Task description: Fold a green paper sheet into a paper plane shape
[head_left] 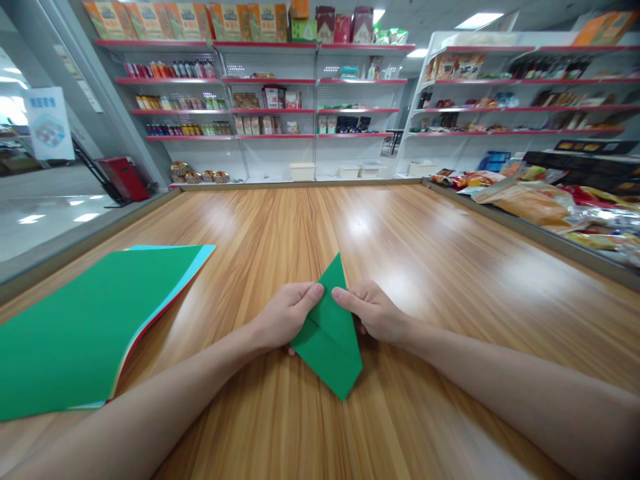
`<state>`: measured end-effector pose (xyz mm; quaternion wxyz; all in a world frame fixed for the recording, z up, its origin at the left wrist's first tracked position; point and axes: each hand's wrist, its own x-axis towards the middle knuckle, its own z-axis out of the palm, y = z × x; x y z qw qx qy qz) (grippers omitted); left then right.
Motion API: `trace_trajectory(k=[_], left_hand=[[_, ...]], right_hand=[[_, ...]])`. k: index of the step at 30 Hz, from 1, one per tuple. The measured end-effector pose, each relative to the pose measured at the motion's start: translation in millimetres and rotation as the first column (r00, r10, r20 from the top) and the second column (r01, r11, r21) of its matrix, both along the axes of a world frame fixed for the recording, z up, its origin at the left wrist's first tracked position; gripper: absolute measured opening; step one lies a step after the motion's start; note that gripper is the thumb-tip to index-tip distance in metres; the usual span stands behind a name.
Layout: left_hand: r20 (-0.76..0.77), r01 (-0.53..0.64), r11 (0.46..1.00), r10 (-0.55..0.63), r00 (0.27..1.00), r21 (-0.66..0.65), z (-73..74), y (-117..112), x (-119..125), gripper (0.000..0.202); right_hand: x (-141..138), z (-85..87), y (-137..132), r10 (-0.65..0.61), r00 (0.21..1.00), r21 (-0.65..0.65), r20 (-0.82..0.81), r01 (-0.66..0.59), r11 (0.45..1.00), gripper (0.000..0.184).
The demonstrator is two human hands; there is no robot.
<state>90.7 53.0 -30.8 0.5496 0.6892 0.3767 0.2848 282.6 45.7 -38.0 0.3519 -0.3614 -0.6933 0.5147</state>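
Note:
A folded piece of green paper (331,333) is held between my two hands over the middle of the table. It has a pointed top, a crease across its middle and an angled lower end. My left hand (287,312) grips its left edge, thumb on the front face and fingers mostly hidden behind. On the opposite edge, my right hand (375,310) pinches the paper, its thumb pressed on the front near the upper part. Both thumbs lie close together, with a narrow strip of green between them.
To the left lies a stack of coloured paper sheets (95,320), green on top with blue and red edges showing. The wood-grain table (450,400) has a raised rim. Packaged snacks (540,203) are heaped beyond the right rim. Stocked shelves (270,110) stand behind.

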Motion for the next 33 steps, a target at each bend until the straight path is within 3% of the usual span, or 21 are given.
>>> trace_trajectory(k=[3,7,15,21,29,33], left_hand=[[0.106,0.139,0.989,-0.133,0.985,-0.052,1.0,4,-5,0.050],[0.098,0.291,0.944,-0.279,0.955,-0.155,1.2,6,-11,0.049],[0.164,0.349,0.928,-0.327,0.931,-0.128,4.2,6,-9,0.040],[0.084,0.377,0.920,-0.369,0.926,-0.105,5.6,7,-14,0.042],[0.102,0.369,0.921,-0.358,0.928,-0.128,7.1,6,-15,0.041],[0.126,0.370,0.919,-0.355,0.927,-0.133,6.3,6,-16,0.040]], right_hand=[[0,0.8,0,0.012,1.000,-0.028,0.007,-0.012,1.000,0.060],[-1,2.2,2,-0.011,1.000,-0.028,0.024,0.012,1.000,0.061],[-4,4.4,1,0.019,0.998,-0.042,0.056,-0.016,0.999,0.063],[-4,8.2,1,-0.110,0.992,-0.019,0.061,0.111,0.994,0.065],[-4,5.0,1,-0.089,0.995,-0.073,0.044,0.092,0.993,0.070],[-2,7.0,-1,0.013,0.996,-0.082,0.088,-0.006,0.997,0.071]])
